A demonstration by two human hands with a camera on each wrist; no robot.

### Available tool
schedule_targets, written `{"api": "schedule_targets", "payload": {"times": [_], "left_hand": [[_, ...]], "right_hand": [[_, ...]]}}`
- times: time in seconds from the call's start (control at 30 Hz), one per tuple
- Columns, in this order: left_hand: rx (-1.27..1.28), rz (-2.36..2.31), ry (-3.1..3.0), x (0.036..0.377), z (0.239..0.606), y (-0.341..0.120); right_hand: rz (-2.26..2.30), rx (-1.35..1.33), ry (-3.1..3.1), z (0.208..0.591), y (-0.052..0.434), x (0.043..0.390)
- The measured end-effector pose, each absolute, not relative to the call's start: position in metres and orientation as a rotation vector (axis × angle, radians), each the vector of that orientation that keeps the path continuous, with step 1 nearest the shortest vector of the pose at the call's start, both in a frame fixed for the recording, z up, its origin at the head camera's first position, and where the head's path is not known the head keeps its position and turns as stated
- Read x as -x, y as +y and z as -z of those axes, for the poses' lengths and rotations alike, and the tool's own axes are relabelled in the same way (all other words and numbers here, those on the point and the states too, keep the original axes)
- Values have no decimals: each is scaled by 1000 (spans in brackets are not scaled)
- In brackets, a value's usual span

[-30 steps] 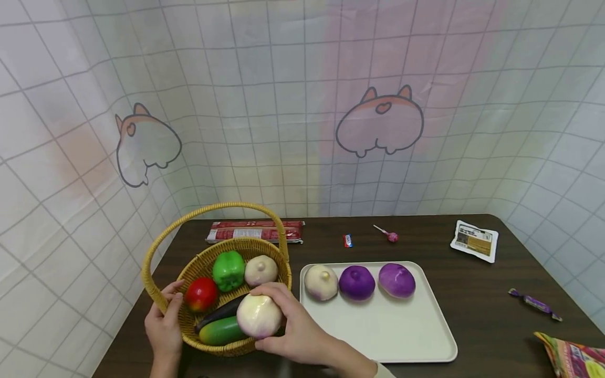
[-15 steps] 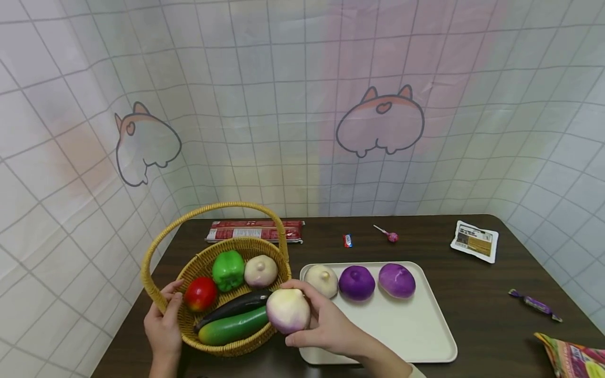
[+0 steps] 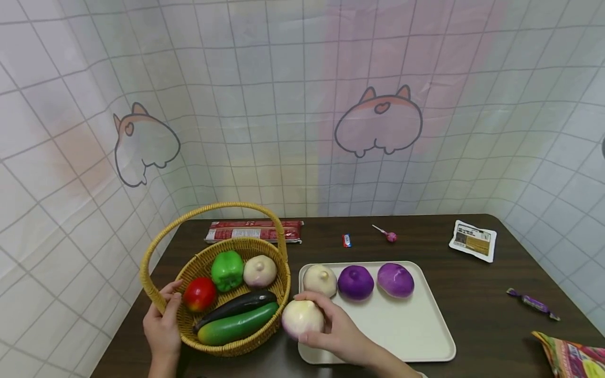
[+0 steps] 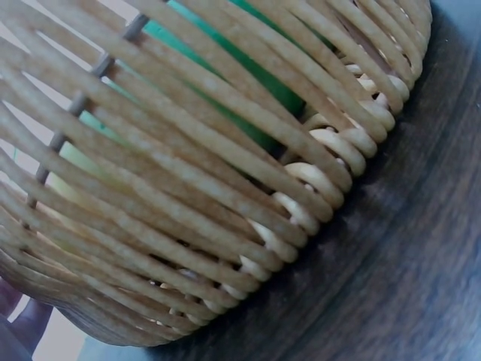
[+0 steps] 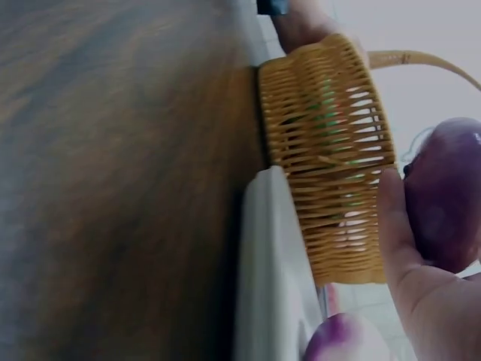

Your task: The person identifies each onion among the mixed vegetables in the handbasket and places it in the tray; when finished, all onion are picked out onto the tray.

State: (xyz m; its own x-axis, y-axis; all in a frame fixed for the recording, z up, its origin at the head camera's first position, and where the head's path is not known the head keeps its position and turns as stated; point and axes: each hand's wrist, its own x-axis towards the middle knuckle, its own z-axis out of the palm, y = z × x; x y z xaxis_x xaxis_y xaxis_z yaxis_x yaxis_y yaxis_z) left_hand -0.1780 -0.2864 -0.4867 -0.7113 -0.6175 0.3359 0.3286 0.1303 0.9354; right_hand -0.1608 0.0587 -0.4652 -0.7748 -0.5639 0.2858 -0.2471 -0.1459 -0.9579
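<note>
My right hand [image 3: 340, 331] holds a turnip [image 3: 302, 318], pale on the side facing up, over the gap between the wicker basket [image 3: 236, 350] and the left edge of the cream tray [image 3: 378, 341]. In the right wrist view that turnip [image 5: 447, 199] shows its purple underside. At the basket's left side, my left hand [image 3: 163, 328] grips the rim, thumb inside. The basket contains a green bell pepper [image 3: 228, 271], a red fruit [image 3: 200, 294], a pale turnip [image 3: 260, 271], an eggplant [image 3: 236, 308] and a cucumber [image 3: 238, 324]. Three turnips [image 3: 355, 282] line the tray's far side.
Behind the basket lies a red packet [image 3: 255, 231]. A small wrapped candy [image 3: 347, 240] and a lollipop [image 3: 389, 237] lie beyond the tray. On the right are a white pouch [image 3: 472, 241], a purple-wrapped candy [image 3: 534, 303] and a colourful snack bag [image 3: 574, 357].
My right hand has carried the turnip rightward, from over the basket, past its rim, to the tray's left edge. The left hand stays on the basket.
</note>
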Motion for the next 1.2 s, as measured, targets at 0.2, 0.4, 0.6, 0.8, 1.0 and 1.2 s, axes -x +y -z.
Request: {"api": "schedule_targets", "payload": {"times": [0.2, 0.4, 0.6, 0.8, 1.0, 1.2], "left_hand": [[-291, 1650, -1711, 178, 486, -287], [-298, 1642, -1724, 178, 484, -287], [-308, 1656, -1718, 177, 484, -287], [-312, 1678, -1702, 178, 486, -287], [-313, 1694, -1690, 178, 485, -287], [-301, 1695, -1675, 178, 485, -286]], "right_hand": [[1942, 836, 2028, 476, 67, 159], [1881, 875, 2231, 484, 76, 158], [1873, 914, 2260, 491, 80, 161], [1848, 941, 2298, 499, 82, 163], [1816, 974, 2446, 506, 82, 165], [1818, 1004, 2491, 511, 81, 166]]}}
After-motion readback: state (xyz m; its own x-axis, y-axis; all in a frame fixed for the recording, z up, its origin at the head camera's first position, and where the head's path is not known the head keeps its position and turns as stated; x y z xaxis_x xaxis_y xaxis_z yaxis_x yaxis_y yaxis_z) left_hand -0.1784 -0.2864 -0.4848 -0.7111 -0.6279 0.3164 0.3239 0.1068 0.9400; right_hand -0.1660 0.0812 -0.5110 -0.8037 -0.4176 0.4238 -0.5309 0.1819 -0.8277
